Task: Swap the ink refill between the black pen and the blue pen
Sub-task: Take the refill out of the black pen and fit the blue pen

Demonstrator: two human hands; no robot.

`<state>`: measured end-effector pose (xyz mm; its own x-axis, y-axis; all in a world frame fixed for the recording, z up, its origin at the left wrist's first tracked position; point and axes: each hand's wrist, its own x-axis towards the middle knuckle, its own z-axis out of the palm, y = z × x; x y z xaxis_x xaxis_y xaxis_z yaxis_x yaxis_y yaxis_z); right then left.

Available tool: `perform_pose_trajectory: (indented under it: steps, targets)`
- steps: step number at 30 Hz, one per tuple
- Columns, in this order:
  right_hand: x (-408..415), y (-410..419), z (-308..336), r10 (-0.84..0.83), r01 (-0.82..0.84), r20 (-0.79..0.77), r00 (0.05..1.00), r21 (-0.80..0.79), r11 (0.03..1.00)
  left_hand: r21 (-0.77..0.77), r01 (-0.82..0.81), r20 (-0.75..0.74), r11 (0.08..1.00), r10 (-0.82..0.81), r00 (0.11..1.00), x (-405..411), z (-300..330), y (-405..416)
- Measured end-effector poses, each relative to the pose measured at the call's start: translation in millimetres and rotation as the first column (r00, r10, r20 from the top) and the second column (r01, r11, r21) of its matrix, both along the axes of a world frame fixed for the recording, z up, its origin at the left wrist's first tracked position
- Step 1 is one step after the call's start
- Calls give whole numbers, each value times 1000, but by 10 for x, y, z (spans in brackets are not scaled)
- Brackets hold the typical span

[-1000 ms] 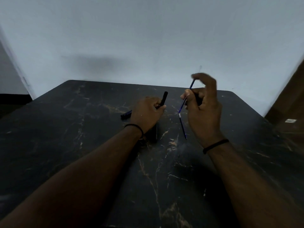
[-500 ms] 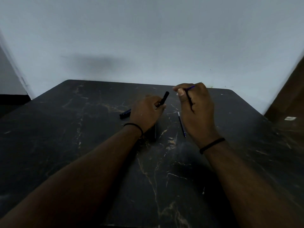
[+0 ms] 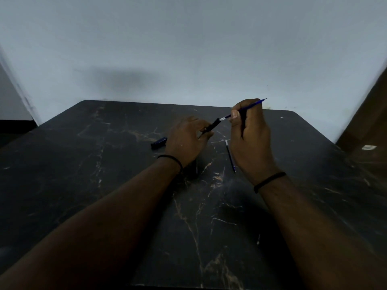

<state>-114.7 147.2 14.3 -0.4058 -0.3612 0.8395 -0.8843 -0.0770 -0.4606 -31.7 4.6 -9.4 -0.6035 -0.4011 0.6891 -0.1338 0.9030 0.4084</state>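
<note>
Blue refill (image 3: 249,107), thin rod, at matte black barrel (image 3: 212,127) mouth.

Two bare forearms reach in from the bottom edge, with no sleeves showing anywhere along them. The left hand (image 3: 186,141) has a thin black band (image 3: 171,159) round its wrist, narrow and plain like a cord or hair tie (what it is made of cannot be told in the dim light). The right hand (image 3: 250,139) has a similar black band (image 3: 270,181) round its wrist, slightly thicker in look and sitting at a slant. No rings or watch show on either hand. One thumbnail on the right hand is visible, short and pale.
</note>
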Motion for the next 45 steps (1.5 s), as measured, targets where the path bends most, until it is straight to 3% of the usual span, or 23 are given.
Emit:
perform_pose_trajectory:
  steps: [7,13,18,22,25,27,29,31,36,40,45]
  targets:
    - [-69,-36,-50,-80,85,-53,995,105,991,-55,29,-7,998,-29,1000,8,20,29]
    - [-23,-43,-21,-23,18,64,998,86,996,3,66,7,998,-66,998,-7,25,33]
    - [-10,-59,-65,-51,50,10,999,72,996,45,134,-17,990,-134,991,-32,12,46]
    - [-17,-60,-75,-25,21,70,997,53,998,25,158,-3,987,-158,987,-23,27,52]
    - [-17,-35,-55,1,0,125,992,-8,1000,85,48,-97,995,-39,994,58,69,-23]
    - [-20,-27,-51,-9,10,148,989,-10,1000,47,-184,-109,982,188,976,137,98,-139]
    - [-26,-30,-72,-9,5,147,989,26,1000,-16,-416,-29,909,416,909,224,120,-276]
    - [-29,-41,-108,6,-17,154,988,67,998,-45,-510,99,859,512,853,272,121,-394]
    - [-50,-54,-161,2,-26,175,985,136,990,-83,-446,310,891,449,838,289,122,-450]
    - [-62,-45,-164,-8,-14,173,985,127,992,-179,-472,447,863,499,743,289,79,-497]
    - [-34,-48,-156,2,-27,183,983,136,990,-179,-450,520,875,472,712,257,19,-578]
